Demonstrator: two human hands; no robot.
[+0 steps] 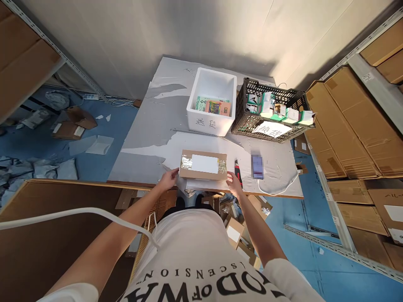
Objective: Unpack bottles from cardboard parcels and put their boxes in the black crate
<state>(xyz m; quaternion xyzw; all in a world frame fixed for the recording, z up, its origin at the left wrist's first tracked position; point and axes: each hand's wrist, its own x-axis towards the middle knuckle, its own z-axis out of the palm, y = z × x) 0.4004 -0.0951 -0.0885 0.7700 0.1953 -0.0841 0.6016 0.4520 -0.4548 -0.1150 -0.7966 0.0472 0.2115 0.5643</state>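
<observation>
A taped cardboard box point(204, 176) with a blank white label point(204, 164) lies near the front edge of the worktable. My left hand point(169, 178) grips its left end, fingers against the side. At the opposite end, my right hand point(233, 183) has its fingers closed on the lower right corner. A red and black utility knife point(238, 173) lies just beyond my right hand, apart from it. Farther right is a phone point(257, 167) with a white cable plugged in.
Behind the box stand a white foam bin point(208, 124) with printed cards inside and a black crate point(244, 121) of small boxes. Shelving with large cartons point(355, 126) rises on the right. A white cable point(78, 211) crosses my left arm. Opened cartons point(234, 233) lie below the table.
</observation>
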